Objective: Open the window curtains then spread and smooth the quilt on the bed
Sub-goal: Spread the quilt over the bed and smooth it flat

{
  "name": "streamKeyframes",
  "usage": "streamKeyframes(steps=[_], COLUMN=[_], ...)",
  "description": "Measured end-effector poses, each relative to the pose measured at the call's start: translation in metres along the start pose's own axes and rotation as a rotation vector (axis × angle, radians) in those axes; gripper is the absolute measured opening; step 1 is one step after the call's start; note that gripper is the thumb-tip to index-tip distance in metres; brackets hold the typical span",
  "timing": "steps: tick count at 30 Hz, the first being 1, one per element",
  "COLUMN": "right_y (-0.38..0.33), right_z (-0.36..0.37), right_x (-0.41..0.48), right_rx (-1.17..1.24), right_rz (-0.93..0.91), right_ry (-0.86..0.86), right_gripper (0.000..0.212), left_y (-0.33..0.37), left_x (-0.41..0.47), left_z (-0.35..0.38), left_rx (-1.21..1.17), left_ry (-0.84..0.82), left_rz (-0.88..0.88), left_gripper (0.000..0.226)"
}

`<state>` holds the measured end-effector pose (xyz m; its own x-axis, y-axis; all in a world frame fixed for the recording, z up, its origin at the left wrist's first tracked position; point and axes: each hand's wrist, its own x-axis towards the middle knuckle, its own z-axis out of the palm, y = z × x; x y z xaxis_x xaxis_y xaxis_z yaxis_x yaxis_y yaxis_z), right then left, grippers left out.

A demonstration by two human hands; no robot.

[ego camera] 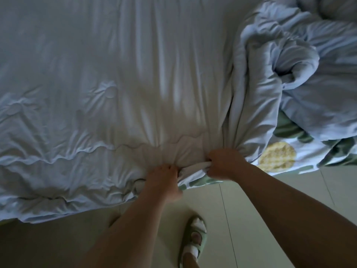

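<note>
While the left hand (163, 177) clutches the quilt (96, 93) edge, the right hand (224, 163) grips it alongside.

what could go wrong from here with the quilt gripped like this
The left hand and right hand grip the quilt edge close together, so a pull may only deepen the creases between them. The twisted heap on the right may stay bunched. The edge overhangs the floor and could slide down.
</note>
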<state>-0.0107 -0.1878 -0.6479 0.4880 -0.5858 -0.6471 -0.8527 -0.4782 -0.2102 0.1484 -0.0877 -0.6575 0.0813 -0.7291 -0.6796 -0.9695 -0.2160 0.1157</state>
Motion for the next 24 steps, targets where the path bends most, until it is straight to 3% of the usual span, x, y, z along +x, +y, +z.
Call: streamKeyframes(steps=[2,7,12,15,17,20,24], right_y=[0.011,0.053,0.095,0.111,0.116,0.119,0.120], right_z=[-0.002,-0.012,-0.029,-0.029,-0.028,-0.029,-0.032], right_x=[-0.006,-0.014,-0.012,-0.014,-0.015,-0.012,-0.010], right_rx=[0.135,0.276,0.420,0.335,0.304,0.403,0.479], right_rz=[0.003,0.091,0.366,0.395,0.391,0.365,0.467], right_ry=[0.051,0.370,0.689,0.679,0.572,0.390,0.433], right_gripper=[0.020,0.070,0.057,0.047,0.049,0.053,0.036], left_y=[0.016,0.064,0.106,0.114,0.109,0.099,0.094], left_x=[0.000,0.019,0.044,0.052,0.057,0.070,0.075], left_z=[-0.002,-0.020,-0.035,-0.040,-0.043,-0.047,-0.057], left_rx=[-0.083,-0.099,-0.108,-0.094,-0.086,-0.056,-0.006], left_ry=[0.055,0.320,0.295,0.302,0.280,0.263,0.178], left_rz=[0.004,0.181,0.254,0.291,0.269,0.239,0.247], left_gripper=[0.058,0.057,0.060,0.039,0.026,0.030,0.033])
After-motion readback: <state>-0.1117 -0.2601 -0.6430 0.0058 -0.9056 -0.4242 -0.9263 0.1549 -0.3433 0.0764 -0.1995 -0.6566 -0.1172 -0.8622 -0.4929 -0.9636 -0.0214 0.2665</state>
